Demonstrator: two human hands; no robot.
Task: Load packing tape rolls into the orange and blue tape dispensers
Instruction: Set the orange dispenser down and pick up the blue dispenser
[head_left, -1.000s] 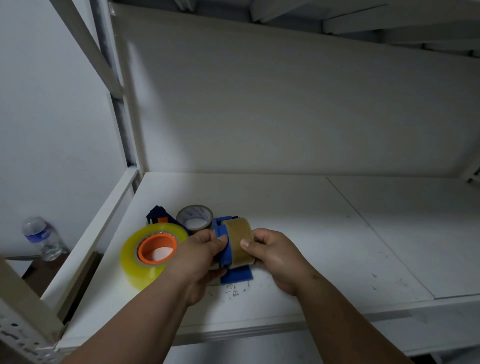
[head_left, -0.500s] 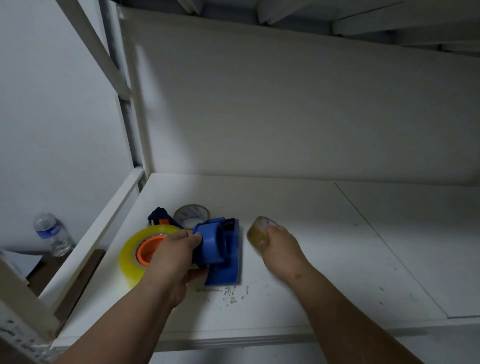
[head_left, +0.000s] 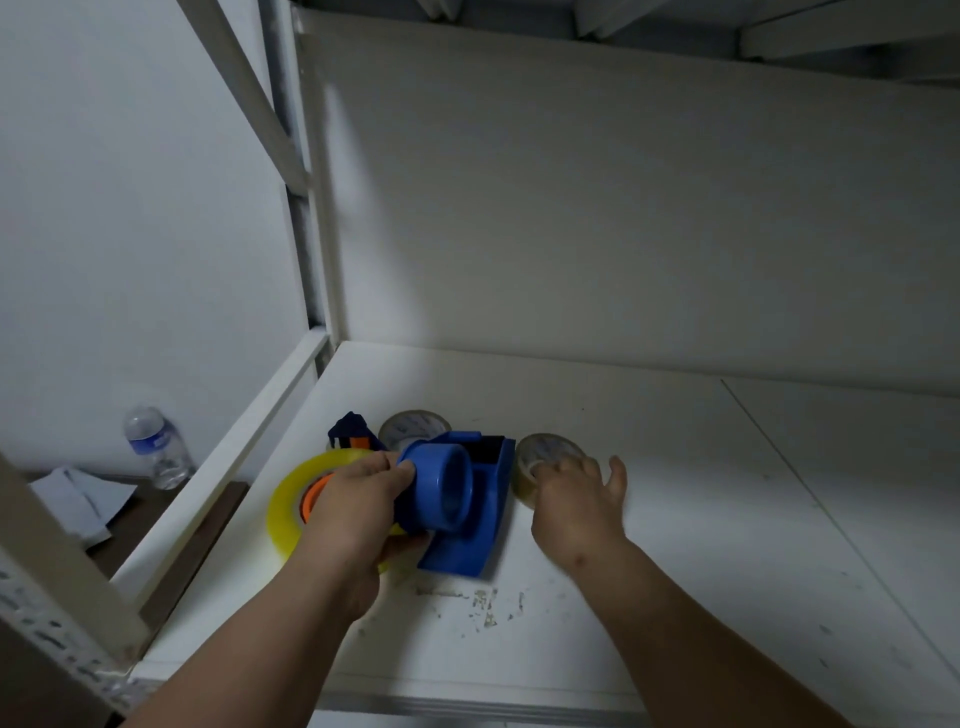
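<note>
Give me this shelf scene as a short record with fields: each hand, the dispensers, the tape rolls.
left hand: grips the blue dispenser
right hand: fingers spread over the brown roll on the shelf
blue dispenser: hub bare, no roll on it
orange dispenser: inside the yellow roll
third roll: flat behind the blue dispenser

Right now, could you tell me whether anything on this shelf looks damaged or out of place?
Yes: the shelf has chipped, flaking paint near its front edge, just in front of the blue dispenser. Beyond the shelf's left side, a water bottle stands among loose papers.
</note>
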